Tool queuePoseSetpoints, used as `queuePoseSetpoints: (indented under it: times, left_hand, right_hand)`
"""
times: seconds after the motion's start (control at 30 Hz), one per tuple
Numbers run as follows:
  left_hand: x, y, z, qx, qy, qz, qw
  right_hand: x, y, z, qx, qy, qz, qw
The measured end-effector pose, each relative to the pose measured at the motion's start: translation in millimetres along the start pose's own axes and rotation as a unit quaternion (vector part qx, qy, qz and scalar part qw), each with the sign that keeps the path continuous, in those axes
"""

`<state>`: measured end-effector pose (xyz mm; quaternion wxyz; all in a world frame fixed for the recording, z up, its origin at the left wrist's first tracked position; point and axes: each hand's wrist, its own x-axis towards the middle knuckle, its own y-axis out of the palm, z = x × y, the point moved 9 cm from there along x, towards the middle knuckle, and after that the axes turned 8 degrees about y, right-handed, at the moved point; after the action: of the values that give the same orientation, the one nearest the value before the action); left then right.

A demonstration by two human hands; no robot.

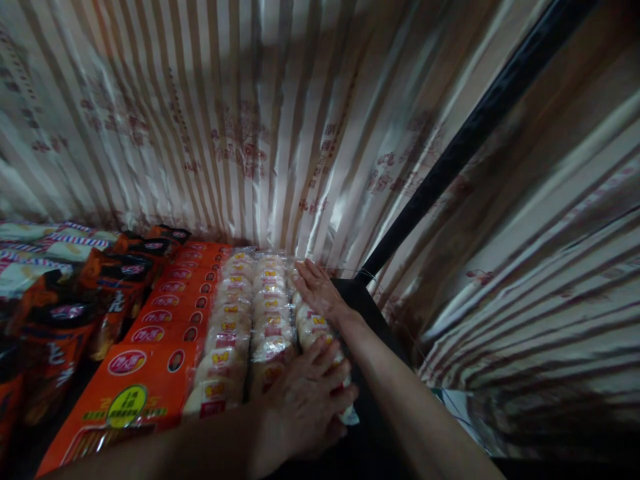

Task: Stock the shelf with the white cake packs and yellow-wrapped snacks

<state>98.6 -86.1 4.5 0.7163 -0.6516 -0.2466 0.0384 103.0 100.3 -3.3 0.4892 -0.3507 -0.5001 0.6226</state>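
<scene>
Clear-wrapped packs of pale, round snacks stand in three lengthwise rows on a dark surface. On the rightmost row (303, 312), my right hand (320, 290) lies flat toward the far end, its fingers stretched out. My left hand (305, 393) rests over the near end of that row, with fingers spread and slightly bent. The middle row (273, 300) and left row (230, 313) run close beside it, with yellow-and-red labels on their wrappers. My hands and arms hide part of the rightmost row.
Orange packets (155, 333) overlap in a row to the left. Beyond them are black-and-orange bags (120, 280) and white-and-blue packs (75, 243). A striped, printed curtain (240, 133) hangs behind. A dark pole (450, 157) slants down to the black table corner (363, 300).
</scene>
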Motion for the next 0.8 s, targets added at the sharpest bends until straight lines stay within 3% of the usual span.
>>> queuePoseSetpoints:
  times: [0.43, 0.8]
  left_hand:
    - [-5.2, -8.0, 6.6, -0.002, -0.005, 0.002, 1.0]
    - [-6.5, -4.2, 6.1, -0.016, -0.008, 0.029, 0.999]
  right_hand:
    - [4.0, 1.3, 8.3, 0.012, 0.006, -0.033, 0.999]
    - [4.9, 3.9, 8.6, -0.016, 0.003, 0.006, 1.0]
